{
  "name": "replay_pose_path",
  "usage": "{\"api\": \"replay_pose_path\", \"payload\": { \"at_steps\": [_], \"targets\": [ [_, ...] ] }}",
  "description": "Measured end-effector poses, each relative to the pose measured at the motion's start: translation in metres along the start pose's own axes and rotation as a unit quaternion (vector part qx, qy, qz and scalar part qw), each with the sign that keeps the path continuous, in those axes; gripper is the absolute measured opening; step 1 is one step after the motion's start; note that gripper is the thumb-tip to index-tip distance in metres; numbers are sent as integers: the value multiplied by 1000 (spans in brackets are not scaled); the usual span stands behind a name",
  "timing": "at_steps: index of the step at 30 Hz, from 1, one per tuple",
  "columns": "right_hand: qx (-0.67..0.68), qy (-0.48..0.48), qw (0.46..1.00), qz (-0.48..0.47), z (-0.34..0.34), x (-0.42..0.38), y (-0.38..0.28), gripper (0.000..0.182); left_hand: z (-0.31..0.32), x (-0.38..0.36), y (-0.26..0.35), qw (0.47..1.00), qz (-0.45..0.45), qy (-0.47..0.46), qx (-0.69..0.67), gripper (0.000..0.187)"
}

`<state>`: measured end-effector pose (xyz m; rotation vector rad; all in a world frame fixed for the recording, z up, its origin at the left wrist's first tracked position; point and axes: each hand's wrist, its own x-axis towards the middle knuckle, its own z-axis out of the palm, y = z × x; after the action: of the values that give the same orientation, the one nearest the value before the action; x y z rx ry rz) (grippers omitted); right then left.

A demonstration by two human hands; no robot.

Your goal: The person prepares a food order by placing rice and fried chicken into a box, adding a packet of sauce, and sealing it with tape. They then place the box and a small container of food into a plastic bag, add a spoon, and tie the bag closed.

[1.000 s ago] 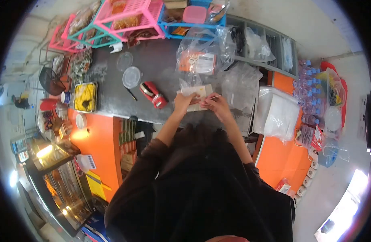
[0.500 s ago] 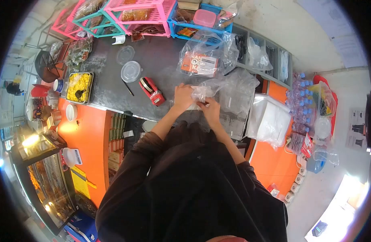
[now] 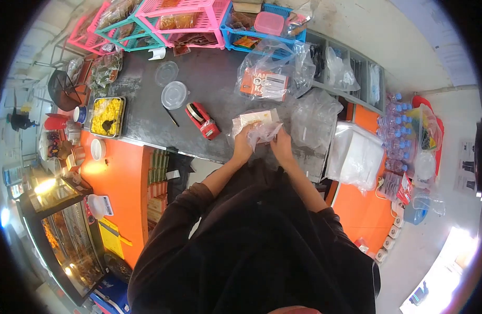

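Close to my body, over the dark counter, a thin clear plastic bag (image 3: 267,132) is spread between my hands. A whitish box (image 3: 258,116) with a flat top sticks out at the bag's far side. My left hand (image 3: 243,146) is closed on the box and the bag around it, its fingertips partly covered by the plastic. On the other side my right hand (image 3: 281,145) pinches the bag's edge, fingers pressed together. A red tape dispenser (image 3: 203,121) lies left of my hands, and an orange box (image 3: 263,85) in clear plastic stands beyond them.
Round clear lids (image 3: 175,94) and a black pen (image 3: 170,116) lie on the counter (image 3: 139,89). A tray of yellow food (image 3: 107,117) is at the left. Loose plastic bags (image 3: 315,119) lie right of my hands. Stacked baskets (image 3: 199,21) line the back.
The whitish box now shows at the bag, where crumpled plastic was before. My left hand has moved nearer my body, and the bag is spread wider. The whole view has shifted slightly.
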<state>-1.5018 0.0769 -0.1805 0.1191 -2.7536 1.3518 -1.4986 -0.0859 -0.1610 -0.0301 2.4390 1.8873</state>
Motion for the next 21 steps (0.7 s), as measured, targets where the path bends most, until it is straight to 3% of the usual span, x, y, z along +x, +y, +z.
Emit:
{"api": "replay_pose_path", "payload": {
  "at_steps": [2, 4, 5, 7, 9, 10, 14, 15, 16, 21],
  "targets": [
    [27, -47, 998, 21, -3, 0, 6, 38, -2, -1, -2, 1000, 8, -29, -7, 30],
    [186, -9, 982, 36, -8, 7, 7, 39, 3, 3, -14, 975, -45, -63, -207, 17],
    [185, -6, 982, 38, -11, 10, 5, 39, 4, 3, -20, 975, -44, -67, -207, 17],
    [411, -7, 885, 220, -9, 14, -4, 38, 2, 2, -31, 964, -21, -77, -253, 8],
    [450, 17, 860, 237, 2, 17, -7, 39, 2, 1, -32, 964, -1, -77, -255, 13],
    [486, 38, 836, 251, 6, 19, -7, 40, 3, 1, -33, 963, 21, -73, -260, 28],
    [430, 81, 869, 232, 5, 22, -12, 33, 3, 1, -28, 960, 26, -70, -270, 30],
    [386, 51, 890, 237, -2, 21, -13, 32, 0, 1, -25, 961, -11, -77, -265, 13],
    [341, 20, 908, 243, -7, 20, -14, 31, -1, 0, -24, 961, -48, -84, -260, 6],
    [386, 14, 884, 261, -5, 14, -9, 31, 3, 1, -30, 959, -12, -79, -273, 8]
  ]
}}
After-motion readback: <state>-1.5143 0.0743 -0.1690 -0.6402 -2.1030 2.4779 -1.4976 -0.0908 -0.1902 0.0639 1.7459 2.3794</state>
